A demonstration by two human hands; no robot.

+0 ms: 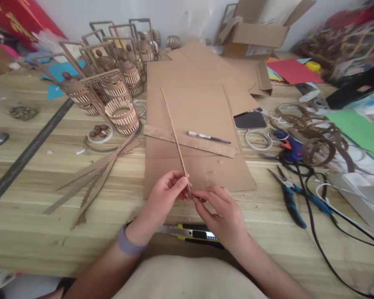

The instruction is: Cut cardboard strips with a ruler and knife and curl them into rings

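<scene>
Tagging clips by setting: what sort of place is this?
Probably a small craft workshop: a wooden table strewn with cut cardboard sheets, slatted cardboard lanterns, plus a utility knife and pliers. The left hand and right hand pinch a cardboard strip.

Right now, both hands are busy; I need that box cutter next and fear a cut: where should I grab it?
Probably by the yellow-and-black handle of the box cutter, from above, on its right. It lies flat crosswise under the wrists, its bare metal end pointing left, so the right hand is nearer the safe part. It and the left hand pinch the cardboard strip.
</scene>
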